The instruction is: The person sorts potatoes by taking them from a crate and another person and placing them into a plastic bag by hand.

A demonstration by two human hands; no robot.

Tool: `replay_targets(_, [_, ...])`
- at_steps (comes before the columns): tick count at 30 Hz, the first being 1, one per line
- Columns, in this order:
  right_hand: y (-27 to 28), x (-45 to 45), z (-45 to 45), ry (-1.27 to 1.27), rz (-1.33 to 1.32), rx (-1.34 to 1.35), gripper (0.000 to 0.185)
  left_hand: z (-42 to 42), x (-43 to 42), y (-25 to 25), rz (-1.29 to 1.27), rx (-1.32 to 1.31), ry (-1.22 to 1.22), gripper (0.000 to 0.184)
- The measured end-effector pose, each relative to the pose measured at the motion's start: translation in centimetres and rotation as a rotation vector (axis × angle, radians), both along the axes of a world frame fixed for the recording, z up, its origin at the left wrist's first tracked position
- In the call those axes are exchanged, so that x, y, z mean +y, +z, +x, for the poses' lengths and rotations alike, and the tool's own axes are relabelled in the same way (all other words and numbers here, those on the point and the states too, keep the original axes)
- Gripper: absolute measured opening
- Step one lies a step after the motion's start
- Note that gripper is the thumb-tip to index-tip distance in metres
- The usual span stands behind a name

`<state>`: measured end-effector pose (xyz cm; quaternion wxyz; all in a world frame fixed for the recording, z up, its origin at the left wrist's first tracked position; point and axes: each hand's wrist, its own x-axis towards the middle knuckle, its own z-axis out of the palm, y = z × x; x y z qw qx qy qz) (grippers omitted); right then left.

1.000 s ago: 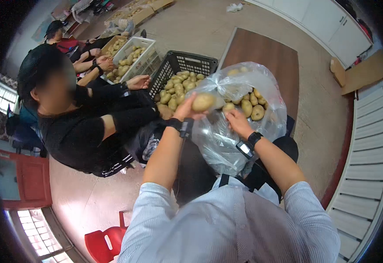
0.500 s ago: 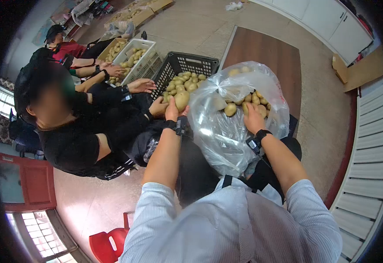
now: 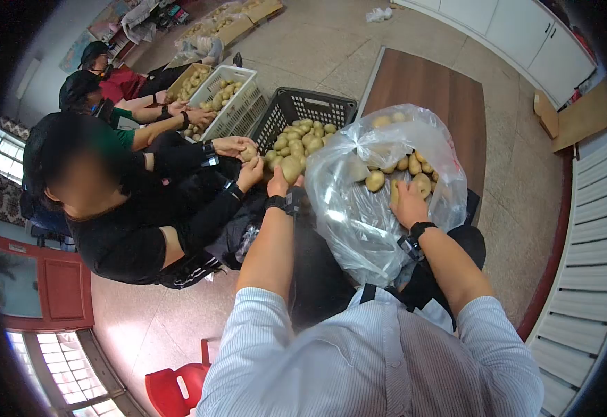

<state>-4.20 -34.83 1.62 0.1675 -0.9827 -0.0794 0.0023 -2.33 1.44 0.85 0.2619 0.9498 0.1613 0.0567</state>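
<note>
My left hand (image 3: pixel 278 186) is closed around a large pale potato (image 3: pixel 291 169) at the near edge of the black crate (image 3: pixel 315 104). Potatoes (image 3: pixel 296 139) are heaped in that crate. Inside the mouth of a clear plastic bag (image 3: pixel 348 222), my right hand (image 3: pixel 410 205) has its fingers curled on a potato (image 3: pixel 394 191), which they partly hide. More potatoes (image 3: pixel 414 165) lie in the bag just beyond those fingers. To the left, a co-worker's hands (image 3: pixel 248 167) hold a smaller potato (image 3: pixel 248 153) near the crate.
A brown board (image 3: pixel 428 83) lies behind the bag. A white crate (image 3: pixel 237 115) and a cardboard box (image 3: pixel 185 83) of potatoes stand at the far left beside other seated people. A red chair (image 3: pixel 175 386) is at the lower left, and white cabinets (image 3: pixel 512 21) line the back.
The view has shifted slightly. My right hand has drawn a little back toward me in the bag. The co-worker's hands have come together around a potato. My left hand keeps its potato.
</note>
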Motion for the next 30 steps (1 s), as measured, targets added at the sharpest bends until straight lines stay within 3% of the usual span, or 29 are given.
replay_targets(1, [0.3, 0.2, -0.2, -0.008, -0.012, 0.036, 0.041, 0.6, 0.6, -1.5, 0.0, 0.0, -0.001, 0.062])
replay_targets(2, [0.5, 0.5, -0.4, -0.015, -0.024, 0.073, 0.042, 1.6, 1.6, -4.4, -0.243, -0.09, 0.063, 0.065])
replay_targets(4, [0.9, 0.9, -0.7, -0.033, -0.026, 0.105, 0.044, 1.7, 1.3, -3.8, -0.486, -0.18, 0.125, 0.069])
replay_targets(6, [1.0, 1.1, -0.8, -0.05, -0.028, 0.136, 0.046, 1.3, 1.3, -3.6, 0.17, -0.149, 0.048, 0.069])
replay_targets(10, [0.6, 1.1, -0.9, -0.022, -0.025, 0.116, 0.044, 2.5, 3.7, -6.4, -0.126, -0.129, 0.098, 0.064])
replay_targets(12, [0.4, 1.1, -0.9, -0.025, -0.016, 0.119, 0.043, 2.8, 4.8, -7.8, 0.217, -0.041, -0.014, 0.063])
replay_targets(13, [0.1, 1.0, -0.9, 0.005, -0.014, 0.099, 0.043, 2.4, 4.2, -6.5, 0.218, -0.042, -0.014, 0.063])
replay_targets(15, [0.0, 0.9, -1.0, 0.034, -0.011, 0.078, 0.042, 1.4, 2.5, -4.5, 0.247, -0.173, -0.029, 0.026])
replay_targets(16, [0.3, 0.9, -1.1, 0.05, -0.014, 0.087, 0.042, 2.2, 2.4, -5.8, 0.247, -0.174, -0.029, 0.026])
replay_targets(18, [0.4, 1.0, -1.3, 0.066, -0.015, 0.093, 0.042, 3.9, 1.8, -7.0, -1.48, -0.321, 0.451, 0.022])
replay_targets(21, [0.1, 1.1, -1.5, 0.076, -0.009, 0.056, 0.042, 4.1, 0.7, -6.0, -1.509, -0.202, 0.465, 0.02])
replay_targets(24, [-0.6, 1.4, -1.8, 0.037, -0.07, 0.055, 0.042, 2.8, -1.7, -0.1, -1.429, -0.065, 0.449, 0.02])
replay_targets(30, [0.1, 1.5, -3.1, 0.079, -0.124, 0.123, 0.042, 2.1, -4.6, 1.9, -1.448, -0.02, 0.291, 0.025])
